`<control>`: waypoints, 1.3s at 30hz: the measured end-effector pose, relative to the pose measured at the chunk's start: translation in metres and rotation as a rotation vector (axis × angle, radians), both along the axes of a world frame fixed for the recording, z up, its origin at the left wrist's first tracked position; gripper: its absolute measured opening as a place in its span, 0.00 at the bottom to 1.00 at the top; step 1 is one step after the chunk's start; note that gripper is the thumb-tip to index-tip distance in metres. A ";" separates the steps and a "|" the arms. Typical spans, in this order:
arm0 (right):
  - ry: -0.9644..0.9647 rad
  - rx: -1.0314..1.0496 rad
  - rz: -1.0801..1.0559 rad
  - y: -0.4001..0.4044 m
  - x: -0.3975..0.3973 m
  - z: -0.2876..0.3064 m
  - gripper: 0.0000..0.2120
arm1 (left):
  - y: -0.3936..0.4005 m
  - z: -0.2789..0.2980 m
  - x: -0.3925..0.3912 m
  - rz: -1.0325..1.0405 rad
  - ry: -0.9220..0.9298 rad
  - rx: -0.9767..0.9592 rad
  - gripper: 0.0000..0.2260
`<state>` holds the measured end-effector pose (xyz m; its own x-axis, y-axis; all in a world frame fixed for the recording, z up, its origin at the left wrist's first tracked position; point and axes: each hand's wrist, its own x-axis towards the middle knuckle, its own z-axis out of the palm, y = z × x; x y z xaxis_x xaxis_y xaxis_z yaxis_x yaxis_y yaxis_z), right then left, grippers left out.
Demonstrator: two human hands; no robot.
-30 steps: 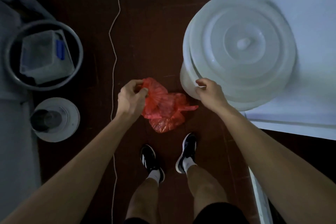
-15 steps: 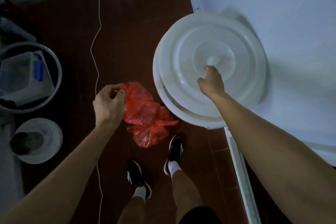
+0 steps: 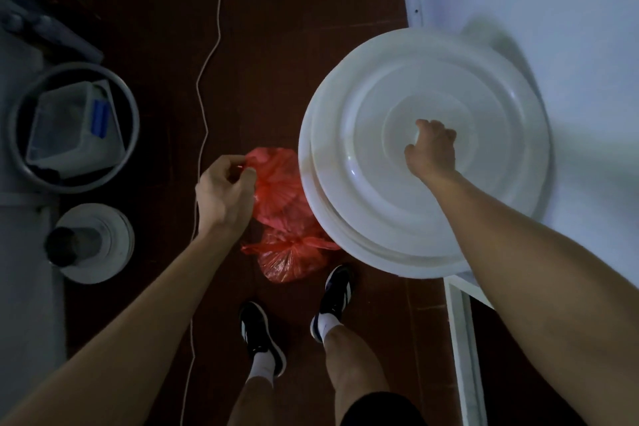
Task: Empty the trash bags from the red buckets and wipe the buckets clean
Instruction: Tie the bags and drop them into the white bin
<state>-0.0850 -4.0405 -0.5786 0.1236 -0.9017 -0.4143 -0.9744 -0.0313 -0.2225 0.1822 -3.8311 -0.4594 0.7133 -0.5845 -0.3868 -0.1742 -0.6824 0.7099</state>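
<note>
Two tied red trash bags [image 3: 281, 218] hang over the dark floor in front of my feet, pinched at the top by my left hand [image 3: 226, 195]. To their right stands a big white bin with a round ribbed lid [image 3: 373, 190]. My right hand [image 3: 432, 150] rests at the middle of that lid, fingers curled over its small centre knob, which is hidden under them. No red bucket is in view.
At left a grey round tub [image 3: 20, 149] holds a clear plastic box, with a white round base [image 3: 114, 242] and dark cylinder below it. A thin white cord [image 3: 204, 104] runs down the floor. A white wall and frame [image 3: 463, 339] bound the right side.
My right hand has moved from the lid's rim to its centre knob and closed over it. The bags stay in my left hand, now partly behind the lid's edge.
</note>
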 end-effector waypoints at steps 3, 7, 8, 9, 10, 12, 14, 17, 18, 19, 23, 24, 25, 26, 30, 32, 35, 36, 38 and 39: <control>0.027 -0.079 0.030 -0.001 -0.009 -0.006 0.24 | 0.000 -0.002 0.000 0.010 0.017 0.008 0.07; -0.009 -0.050 0.035 -0.004 -0.021 -0.010 0.23 | 0.004 -0.003 -0.001 -0.001 0.008 0.009 0.07; -0.016 -0.060 0.037 -0.004 -0.023 -0.011 0.21 | 0.005 -0.003 -0.001 -0.009 0.007 0.008 0.07; -0.019 -0.078 0.030 -0.003 -0.024 -0.011 0.19 | 0.006 -0.003 -0.002 -0.017 0.011 0.006 0.07; -0.022 -0.098 0.018 -0.001 -0.023 -0.011 0.17 | 0.006 -0.004 -0.003 -0.024 0.013 0.005 0.07; -0.021 -0.121 0.008 0.004 -0.022 -0.008 0.15 | 0.009 -0.006 -0.005 -0.046 0.002 0.013 0.09; -0.012 -0.127 0.015 0.010 -0.023 -0.006 0.15 | 0.012 -0.005 -0.006 -0.052 -0.008 0.010 0.10; -0.008 -0.130 0.007 0.023 -0.025 0.002 0.16 | 0.018 -0.001 -0.004 -0.043 -0.020 -0.002 0.10; -0.008 -0.130 0.005 0.027 -0.025 0.006 0.16 | 0.021 0.002 -0.002 -0.043 -0.019 -0.004 0.10; -0.010 -0.130 0.003 0.032 -0.025 0.010 0.16 | 0.024 0.004 0.000 -0.042 -0.013 -0.013 0.11; -0.028 -0.144 -0.009 0.057 -0.027 0.035 0.16 | 0.036 0.023 0.007 -0.017 0.018 -0.056 0.12; -0.038 -0.147 -0.021 0.066 -0.029 0.042 0.16 | 0.039 0.031 0.008 -0.014 0.032 -0.066 0.12; -0.044 -0.149 -0.031 0.078 -0.030 0.052 0.16 | 0.044 0.042 0.008 -0.022 0.045 -0.078 0.12; -0.043 -0.149 -0.033 0.089 -0.033 0.058 0.17 | 0.046 0.048 0.008 -0.026 0.055 -0.089 0.12; -0.025 -0.172 -0.041 0.144 -0.042 0.090 0.17 | 0.063 0.084 0.017 -0.018 0.097 -0.135 0.14; -0.006 -0.163 -0.085 0.174 -0.043 0.106 0.17 | 0.072 0.102 0.026 -0.033 0.105 -0.153 0.16; 0.019 -0.158 -0.127 0.215 -0.042 0.124 0.16 | 0.082 0.127 0.036 -0.079 0.121 -0.186 0.16; 0.022 -0.162 -0.136 0.227 -0.041 0.129 0.16 | 0.084 0.134 0.039 -0.098 0.131 -0.199 0.15; 0.029 -0.163 -0.144 0.248 -0.037 0.139 0.15 | 0.086 0.151 0.043 -0.149 0.142 -0.226 0.15; 0.034 -0.162 -0.145 0.258 -0.035 0.144 0.15 | 0.087 0.159 0.044 -0.170 0.141 -0.236 0.15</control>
<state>-0.1202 -3.7825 -0.4347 -0.0233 -0.9642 -0.2640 -0.9782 0.0765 -0.1932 0.2265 -3.7445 -0.3004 0.5465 -0.7761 -0.3147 -0.1606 -0.4659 0.8701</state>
